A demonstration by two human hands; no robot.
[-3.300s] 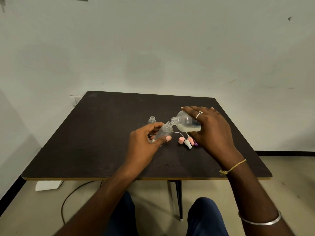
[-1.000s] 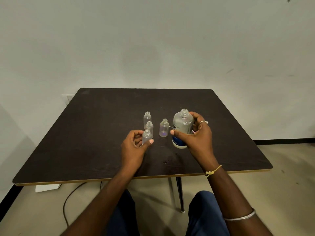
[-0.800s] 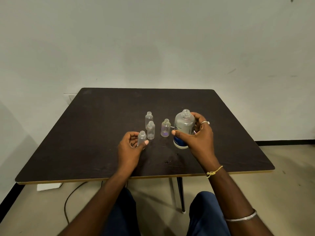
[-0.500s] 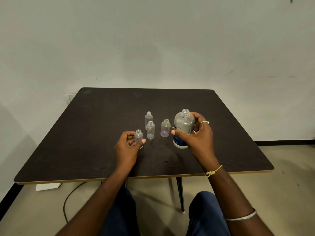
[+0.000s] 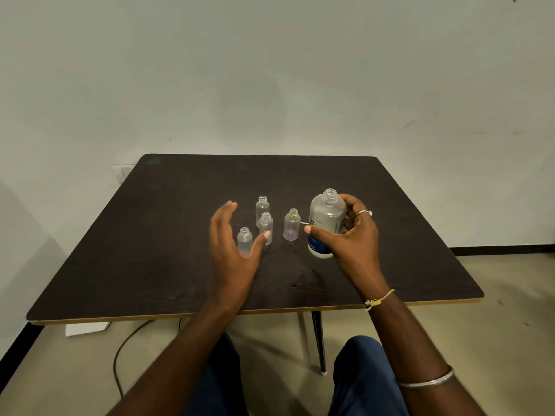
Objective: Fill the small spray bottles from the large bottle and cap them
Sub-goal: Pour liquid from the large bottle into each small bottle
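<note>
Dark table (image 5: 144, 259), pale wall (image 5: 270, 70), beige floor (image 5: 495, 340), black cable (image 5: 115, 367), white box (image 5: 87, 328) under table edge

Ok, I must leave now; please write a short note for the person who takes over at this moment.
Left hand: open, beside the nearest small bottle, not gripping it.
Right hand: grips the large bottle, upright on the table, uncapped.
The other three small bottles stand upright left of the large bottle.
Done: unclear; fill levels cannot be told, and no small bottle is capped.
Left: check the filling, then cap all four.
</note>
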